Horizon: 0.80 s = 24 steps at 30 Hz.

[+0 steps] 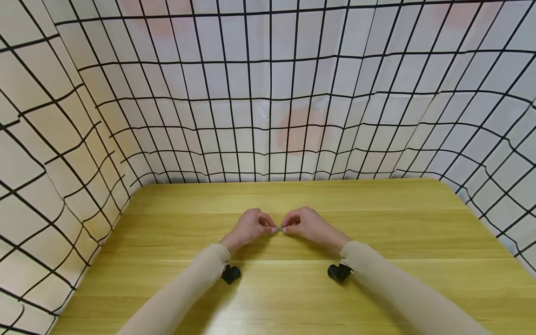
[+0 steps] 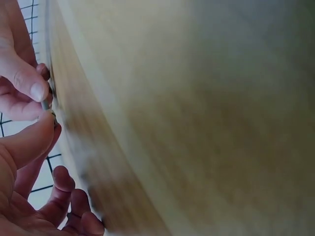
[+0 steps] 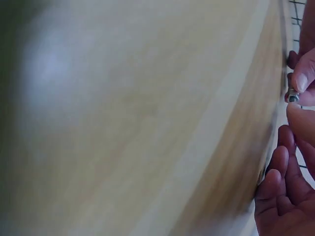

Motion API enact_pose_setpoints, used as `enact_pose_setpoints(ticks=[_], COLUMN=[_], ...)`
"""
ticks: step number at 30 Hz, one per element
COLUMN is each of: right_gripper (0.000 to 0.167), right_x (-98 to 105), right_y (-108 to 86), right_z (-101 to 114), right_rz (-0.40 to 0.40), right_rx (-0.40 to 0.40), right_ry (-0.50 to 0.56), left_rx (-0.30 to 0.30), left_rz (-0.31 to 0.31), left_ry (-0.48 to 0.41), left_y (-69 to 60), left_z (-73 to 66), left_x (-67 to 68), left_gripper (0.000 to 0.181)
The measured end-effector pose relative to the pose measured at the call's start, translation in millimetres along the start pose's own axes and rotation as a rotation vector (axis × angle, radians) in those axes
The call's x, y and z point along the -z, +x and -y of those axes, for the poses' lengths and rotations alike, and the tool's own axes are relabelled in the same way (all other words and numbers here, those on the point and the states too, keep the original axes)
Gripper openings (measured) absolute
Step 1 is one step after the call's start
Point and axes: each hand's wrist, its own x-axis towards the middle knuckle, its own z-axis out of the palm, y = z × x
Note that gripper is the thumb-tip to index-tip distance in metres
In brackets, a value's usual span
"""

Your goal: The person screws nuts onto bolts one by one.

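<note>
Both hands meet over the middle of the table, pinching a small, slim metal piece (image 1: 279,229) between them. My left hand (image 1: 250,228) grips its left end with thumb and forefinger; my right hand (image 1: 311,226) pinches the right end the same way. Close up in the right wrist view, the silvery metal piece (image 3: 293,96) shows a rounded end between the two thumbs. Fingertips cover most of its length, so I cannot tell whether it is a screw with a nut or another fitting. In the left wrist view, the other fingers of my left hand (image 2: 29,162) are loosely bent.
A yellow wood-grain table (image 1: 268,298) spreads beneath both hands. Black grid netting over pale sheeting (image 1: 234,111) encloses its back and sides. Small black cameras (image 1: 231,274) hang at the cuffs of the beige sleeves (image 1: 188,279).
</note>
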Motion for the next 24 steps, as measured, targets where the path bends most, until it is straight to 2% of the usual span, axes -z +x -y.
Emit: enact_pose_setpoints(ticks=[10, 16, 24], right_gripper=[0.005, 0.007, 0.009], right_x=[1.6, 2.2, 2.3], right_y=[-1.8, -0.9, -1.5], right_z=[-2.5, -3.7, -0.7], right_rz=[0.015, 0.006, 0.009], right_rx=[0.009, 0.004, -0.009], right_ry=[-0.058, -0.09, -0.109], left_rx=[0.017, 0.022, -0.001], left_rz=[0.03, 0.025, 0.014], left_ry=[0.02, 0.007, 0.018], left_y=[0.7, 0.7, 0.3], left_z=[-0.1, -0.4, -0.1], left_x=[-4.5, -4.1, -4.4], left_gripper=[0.004, 0.004, 0.004])
